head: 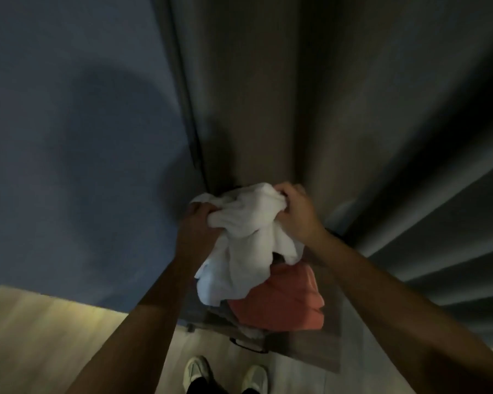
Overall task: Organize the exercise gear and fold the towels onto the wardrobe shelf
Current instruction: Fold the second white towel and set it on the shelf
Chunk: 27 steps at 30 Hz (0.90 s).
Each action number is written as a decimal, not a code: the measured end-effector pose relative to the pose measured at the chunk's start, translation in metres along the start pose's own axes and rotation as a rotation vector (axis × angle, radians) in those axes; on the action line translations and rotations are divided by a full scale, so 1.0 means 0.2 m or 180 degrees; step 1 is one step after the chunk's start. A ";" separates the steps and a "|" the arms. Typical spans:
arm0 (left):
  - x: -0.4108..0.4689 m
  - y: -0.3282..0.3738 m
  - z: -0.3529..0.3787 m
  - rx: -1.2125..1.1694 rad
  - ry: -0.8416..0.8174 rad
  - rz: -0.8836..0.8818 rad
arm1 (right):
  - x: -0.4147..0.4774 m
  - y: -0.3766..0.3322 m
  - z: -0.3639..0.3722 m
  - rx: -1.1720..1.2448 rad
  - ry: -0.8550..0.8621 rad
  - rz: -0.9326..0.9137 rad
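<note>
A crumpled white towel (245,237) hangs in front of me, bunched between both hands. My left hand (198,223) grips its left upper part. My right hand (295,211) grips its upper right corner. Below the towel lies an orange-red cloth (282,300) on top of a dark low surface (319,351) at the foot of the wardrobe. The view is dim and blurred, and what lies under the orange cloth is hidden.
A dark brown wardrobe panel (254,95) rises straight ahead. A blue wall (69,137) is on the left. Grey shelf edges (453,237) run along the right. Light wood floor (40,336) is below, with my two pale shoes (225,373) on it.
</note>
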<state>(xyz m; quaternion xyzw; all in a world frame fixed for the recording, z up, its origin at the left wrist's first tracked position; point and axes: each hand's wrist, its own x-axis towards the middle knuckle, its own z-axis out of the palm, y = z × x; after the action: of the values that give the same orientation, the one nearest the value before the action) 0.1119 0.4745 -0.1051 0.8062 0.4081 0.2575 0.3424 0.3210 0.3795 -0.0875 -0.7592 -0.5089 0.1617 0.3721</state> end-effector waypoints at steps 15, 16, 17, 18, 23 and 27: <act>0.22 1.00 -0.85 -0.0494 0.1522 0.1024 | 0.14 -1.11 -0.86 0.1080 0.0872 -0.1310; 0.21 1.05 -0.90 -0.0553 0.1599 0.1094 | 0.13 -1.17 -0.89 0.1195 0.0928 -0.1359; 0.20 1.10 -0.94 -0.0607 0.1679 0.1161 | 0.11 -1.22 -0.92 0.1306 0.0992 -0.1417; 0.18 1.16 -0.99 -0.0655 0.1768 0.1238 | 0.09 -1.28 -0.95 0.1411 0.1054 -0.1505; 0.04 1.35 -1.19 -0.0788 0.2261 0.1775 | 0.00 -1.53 -1.05 0.1760 0.1259 -0.2003; -0.10 1.41 -1.31 -0.0836 0.2384 0.1941 | -0.10 -1.67 -1.06 0.1877 0.1390 -0.2263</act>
<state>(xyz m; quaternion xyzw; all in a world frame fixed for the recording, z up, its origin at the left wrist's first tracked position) 0.0562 0.4252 0.2728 0.6910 0.2129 0.6669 0.1800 0.2279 0.3458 0.2954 -0.4179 -0.5789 -0.0007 0.7002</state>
